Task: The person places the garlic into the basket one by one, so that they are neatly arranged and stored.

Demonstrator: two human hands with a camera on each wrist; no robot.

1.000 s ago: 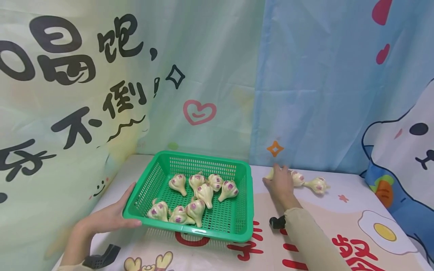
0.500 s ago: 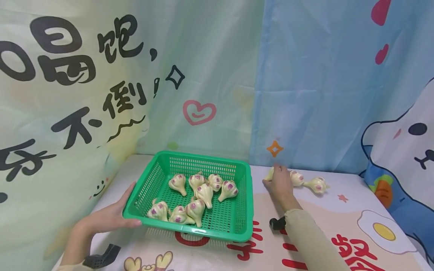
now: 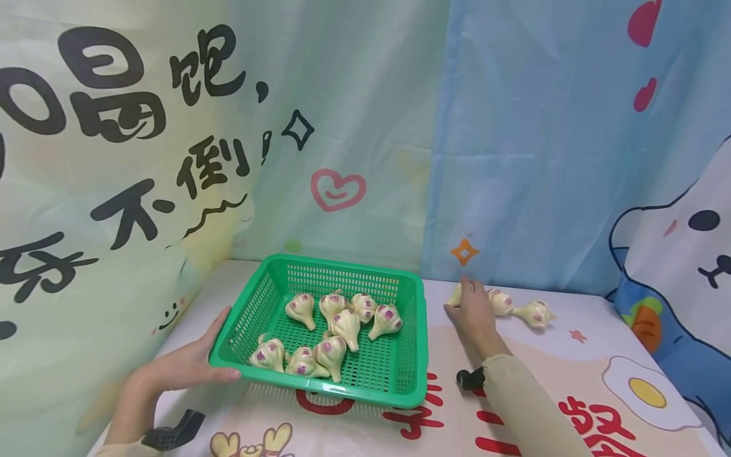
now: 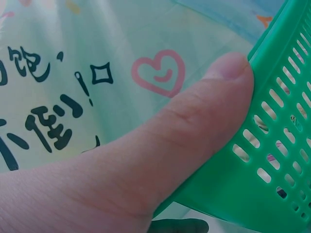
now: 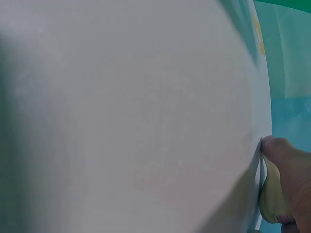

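In the head view, a green plastic basket point(image 3: 408, 362) stands on the table with several garlic bulbs point(image 3: 345, 327) inside, white with purple marks. My left hand point(image 3: 185, 362) rests against its near left corner, thumb and fingers spread along the outside. The left wrist view shows the thumb point(image 4: 194, 116) lying straight against the basket wall point(image 4: 218, 194); the other fingers are hidden there. My right hand point(image 3: 475, 314) holds a garlic bulb point(image 3: 455, 296) at the back of the table, right of the basket. In the right wrist view, the thumb lies against this garlic bulb point(image 5: 273, 196).
Two more garlic bulbs, a nearer one point(image 3: 500, 302) and a farther one point(image 3: 535, 314), lie just right of my right hand. A printed cloth covers the table point(image 3: 548, 362). Behind it hangs a printed curtain point(image 3: 365, 127), close to the back edge.
The head view has shifted very slightly. Both hands, the basket and the garlic bulbs keep their places.
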